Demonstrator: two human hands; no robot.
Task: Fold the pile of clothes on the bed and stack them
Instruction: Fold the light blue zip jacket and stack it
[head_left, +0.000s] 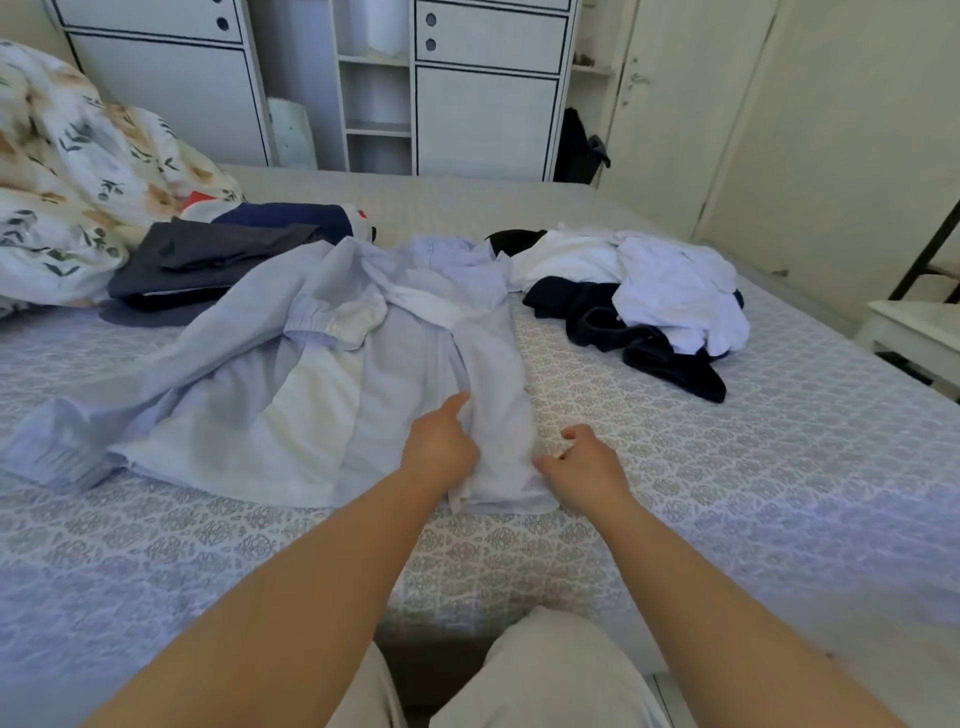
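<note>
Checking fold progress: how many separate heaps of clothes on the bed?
3: a folded dark stack far left, the light blue shirt spread mid-bed under both hands, and an unfolded white-and-navy pile right. Items inside may be hidden.
</note>
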